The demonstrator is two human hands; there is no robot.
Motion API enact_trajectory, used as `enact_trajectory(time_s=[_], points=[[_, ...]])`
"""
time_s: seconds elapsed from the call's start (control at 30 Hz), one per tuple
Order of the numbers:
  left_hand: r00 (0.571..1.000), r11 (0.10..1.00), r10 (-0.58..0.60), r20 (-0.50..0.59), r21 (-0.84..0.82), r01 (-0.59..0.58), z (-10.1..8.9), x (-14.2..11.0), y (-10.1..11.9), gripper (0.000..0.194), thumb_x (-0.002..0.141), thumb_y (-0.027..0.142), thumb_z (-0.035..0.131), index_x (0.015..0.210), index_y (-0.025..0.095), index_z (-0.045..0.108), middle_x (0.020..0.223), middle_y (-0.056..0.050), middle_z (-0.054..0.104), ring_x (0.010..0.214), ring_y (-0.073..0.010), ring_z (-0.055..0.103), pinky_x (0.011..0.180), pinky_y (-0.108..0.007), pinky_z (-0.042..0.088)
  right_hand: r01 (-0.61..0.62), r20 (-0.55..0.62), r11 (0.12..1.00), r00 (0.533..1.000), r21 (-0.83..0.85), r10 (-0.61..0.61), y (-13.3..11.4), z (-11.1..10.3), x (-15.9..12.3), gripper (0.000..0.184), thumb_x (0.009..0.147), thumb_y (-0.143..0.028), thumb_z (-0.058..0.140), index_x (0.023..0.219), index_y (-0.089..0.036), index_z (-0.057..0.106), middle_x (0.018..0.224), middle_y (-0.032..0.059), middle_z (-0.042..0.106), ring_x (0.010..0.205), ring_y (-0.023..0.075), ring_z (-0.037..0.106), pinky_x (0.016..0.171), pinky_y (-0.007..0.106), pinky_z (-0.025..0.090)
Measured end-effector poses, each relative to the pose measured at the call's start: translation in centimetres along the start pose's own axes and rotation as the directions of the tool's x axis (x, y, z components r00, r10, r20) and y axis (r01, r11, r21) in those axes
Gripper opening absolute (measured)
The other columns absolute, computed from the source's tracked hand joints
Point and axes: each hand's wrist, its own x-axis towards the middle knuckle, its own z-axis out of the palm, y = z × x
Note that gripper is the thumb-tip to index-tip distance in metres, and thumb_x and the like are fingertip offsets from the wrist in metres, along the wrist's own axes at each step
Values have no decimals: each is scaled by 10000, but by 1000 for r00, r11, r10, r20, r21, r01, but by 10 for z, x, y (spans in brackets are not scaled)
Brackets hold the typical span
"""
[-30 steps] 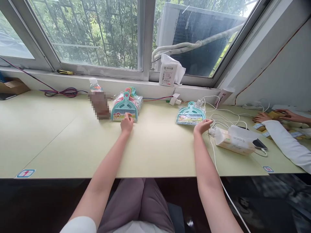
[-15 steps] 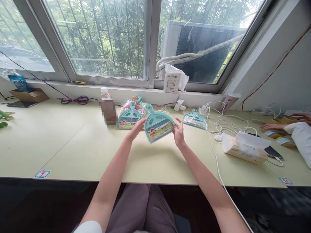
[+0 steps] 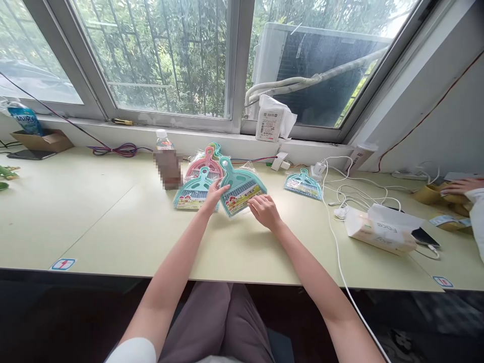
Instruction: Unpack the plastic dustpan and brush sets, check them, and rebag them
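A wrapped teal dustpan and brush set [image 3: 242,185] is held tilted above the table, its label facing me. My left hand [image 3: 215,196] grips its left edge, thumb on the front. My right hand [image 3: 265,210] is closed at its lower right edge, fingers curled against the label; the exact grip is partly hidden. Just left of it, another wrapped teal set [image 3: 194,194] leans against a pink set [image 3: 207,165], with green and teal handles showing behind. A further teal set [image 3: 303,184] lies to the right.
A partly blurred bottle [image 3: 166,164] stands left of the sets. White cables [image 3: 351,191] and a tissue pack [image 3: 380,234] occupy the right side. At the far right, a co-worker's hand [image 3: 463,186] touches brown items. A tissue box [image 3: 269,123] sits on the sill.
The held set has shifted slightly left and down. My right hand has moved from its right edge to the lower front. The left teal set has slid down-left, uncovering more of the pink one.
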Motion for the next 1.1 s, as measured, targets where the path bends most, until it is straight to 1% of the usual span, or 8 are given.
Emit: enact_trajectory(time_s=[0.1, 0.2, 0.3, 0.43, 0.67, 0.87, 0.97, 1.1], points=[[998, 999, -1, -60, 33, 3, -1, -1, -1, 599, 697, 383, 718, 1243, 208, 544, 1240, -89, 609, 1150, -249, 565, 929, -333, 471, -104, -53, 990, 993, 91, 109, 3, -1, -3, 342, 969, -365, 334, 846, -217, 616, 873, 80, 656, 771, 198, 589, 733, 329, 391], [989, 998, -50, -140, 30, 54, -3, 0, 0, 594, 730, 395, 693, 1269, 225, 513, 1194, -78, 628, 1072, -232, 603, 833, -310, 507, -288, -86, 908, 941, 305, 327, 8, 2, -4, 407, 943, -492, 352, 775, -228, 613, 826, 71, 649, 681, 186, 585, 655, 311, 399], [991, 996, -65, -119, -68, 57, -3, 0, 7, 511, 755, 410, 670, 1211, 212, 553, 1117, -60, 652, 1002, -211, 622, 769, -289, 519, -437, 10, 669, 841, 601, 541, 13, 4, -1, 458, 852, -637, 434, 755, -229, 618, 713, 37, 646, 579, 164, 571, 606, 298, 413], [997, 977, -54, 56, -203, 64, 4, -6, 17, 404, 732, 410, 699, 1050, 170, 631, 1021, -62, 674, 1021, -217, 613, 807, -282, 509, -501, 185, 313, 718, 807, 672, 21, 4, 4, 460, 699, -648, 628, 815, -203, 602, 696, 27, 668, 573, 155, 592, 592, 290, 431], [959, 983, -80, 273, -139, 121, 13, -15, 20, 409, 754, 484, 673, 1040, 193, 645, 1006, -59, 677, 1053, -225, 611, 859, -328, 503, -374, 289, -26, 669, 927, 685, 27, 3, 3, 480, 576, -453, 806, 922, -234, 556, 876, 22, 708, 836, 183, 670, 799, 354, 525], [938, 992, -124, 322, 63, 109, 7, -14, 17, 444, 584, 435, 815, 898, 143, 704, 801, -45, 692, 831, -188, 654, 877, -407, 529, -317, 254, -62, 612, 947, 749, 43, -9, -1, 499, 480, -371, 867, 849, -218, 568, 777, 11, 710, 712, 186, 677, 672, 348, 576], [929, 985, -161, 332, 116, 129, 2, -10, 10, 475, 534, 439, 839, 859, 115, 718, 721, -70, 693, 740, -212, 676, 825, -438, 550, -318, 271, -93, 583, 944, 766, 53, -14, -4, 484, 459, -324, 881, 838, -202, 606, 752, 12, 715, 667, 171, 673, 643, 323, 582], [953, 988, -145, 265, 85, 127, -8, -5, 4, 543, 559, 487, 813, 943, 115, 716, 761, -123, 717, 768, -254, 696, 783, -430, 556, -361, 325, -117, 595, 925, 735, 55, -22, -5, 459, 492, -269, 875, 887, -182, 657, 830, 42, 731, 712, 176, 687, 669, 309, 594]])
